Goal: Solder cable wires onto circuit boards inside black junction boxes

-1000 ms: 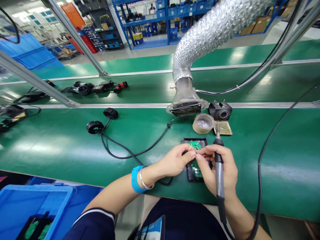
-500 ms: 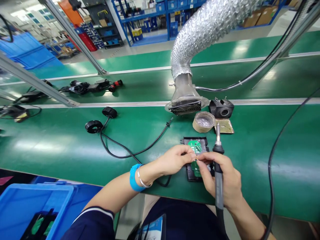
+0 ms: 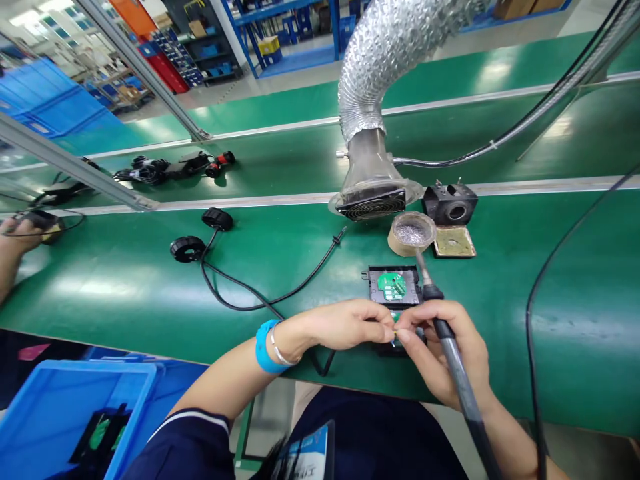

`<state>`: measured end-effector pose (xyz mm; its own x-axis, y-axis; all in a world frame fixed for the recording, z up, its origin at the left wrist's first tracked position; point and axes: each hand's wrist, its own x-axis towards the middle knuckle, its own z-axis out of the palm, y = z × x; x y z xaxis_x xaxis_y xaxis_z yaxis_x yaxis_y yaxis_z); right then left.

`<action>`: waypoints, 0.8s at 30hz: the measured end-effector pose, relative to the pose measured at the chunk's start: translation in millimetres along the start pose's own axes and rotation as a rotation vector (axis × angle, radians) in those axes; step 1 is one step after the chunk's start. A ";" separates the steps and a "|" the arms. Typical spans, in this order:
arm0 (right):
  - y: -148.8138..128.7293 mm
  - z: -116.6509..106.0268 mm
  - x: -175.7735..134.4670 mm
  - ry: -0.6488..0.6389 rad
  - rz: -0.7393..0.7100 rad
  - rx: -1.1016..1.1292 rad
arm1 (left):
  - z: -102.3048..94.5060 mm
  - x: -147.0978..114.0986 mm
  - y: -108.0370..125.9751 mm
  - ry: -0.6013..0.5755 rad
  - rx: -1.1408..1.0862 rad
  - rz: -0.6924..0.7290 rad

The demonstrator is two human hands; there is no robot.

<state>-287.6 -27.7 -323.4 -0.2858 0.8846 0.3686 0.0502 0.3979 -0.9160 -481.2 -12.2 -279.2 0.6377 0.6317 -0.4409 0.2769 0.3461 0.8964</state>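
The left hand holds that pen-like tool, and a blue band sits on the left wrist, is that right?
Not quite: the head view shows the right hand holding the pen-like tool. The blue band is on the left wrist, as you say.

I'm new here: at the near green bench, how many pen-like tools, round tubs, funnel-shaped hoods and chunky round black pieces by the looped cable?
Pen-like tools: 1, in the right hand
Round tubs: 1
Funnel-shaped hoods: 1
Round black pieces: 2
Total: 5
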 end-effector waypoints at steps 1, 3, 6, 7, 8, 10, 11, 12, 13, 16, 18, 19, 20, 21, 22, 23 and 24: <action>1.4 1.2 -0.9 0.043 -0.065 -0.040 | 2.5 -1.6 -0.1 0.031 -0.034 -0.007; 5.0 3.3 -1.4 0.130 -0.191 -0.129 | 9.3 -5.2 -1.3 0.186 0.025 0.031; 10.1 6.8 -0.4 0.198 -0.306 -0.259 | 21.2 -9.3 -5.9 0.546 0.425 0.218; 11.0 7.9 0.1 0.205 -0.324 -0.293 | 24.4 -10.1 -8.0 0.632 0.553 0.271; 11.2 8.8 0.6 0.207 -0.336 -0.322 | 26.9 -10.6 -10.2 0.679 0.647 0.303; 10.0 9.3 1.9 0.199 -0.355 -0.372 | 29.3 -11.1 -14.2 0.706 0.752 0.319; 8.7 8.7 2.8 0.187 -0.353 -0.391 | 29.4 -11.2 -15.8 0.709 0.793 0.322; 7.3 7.4 3.9 0.171 -0.345 -0.405 | 28.8 -11.2 -16.9 0.715 0.835 0.329; 5.9 5.7 5.2 0.157 -0.330 -0.409 | 28.0 -11.3 -17.5 0.722 0.878 0.341; 3.4 -0.3 9.4 0.123 -0.260 -0.336 | 25.7 -11.1 -17.3 0.750 0.986 0.386; 3.4 -3.0 11.8 0.102 -0.209 -0.262 | 25.3 -11.0 -16.8 0.757 1.058 0.384; 3.6 -3.6 13.0 0.087 -0.186 -0.244 | 25.3 -11.1 -16.8 0.747 1.102 0.371; 3.7 -4.0 14.2 0.078 -0.170 -0.243 | 25.1 -11.3 -17.0 0.733 1.146 0.358; 3.6 -4.2 15.5 0.074 -0.163 -0.257 | 24.6 -11.5 -17.3 0.718 1.184 0.349; 3.3 -4.5 16.9 0.071 -0.164 -0.281 | 23.5 -11.8 -17.5 0.702 1.213 0.347; 2.8 -5.3 18.4 0.066 -0.169 -0.309 | 21.8 -11.9 -17.6 0.689 1.231 0.350; 2.2 -6.7 19.9 0.065 -0.175 -0.342 | 19.3 -11.7 -17.3 0.676 1.239 0.355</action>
<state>-286.8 -7.5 -317.0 -0.2578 0.8054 0.5337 0.3252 0.5925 -0.7370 -479.6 -38.9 -288.6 0.4467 0.8755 0.1845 0.8335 -0.4821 0.2699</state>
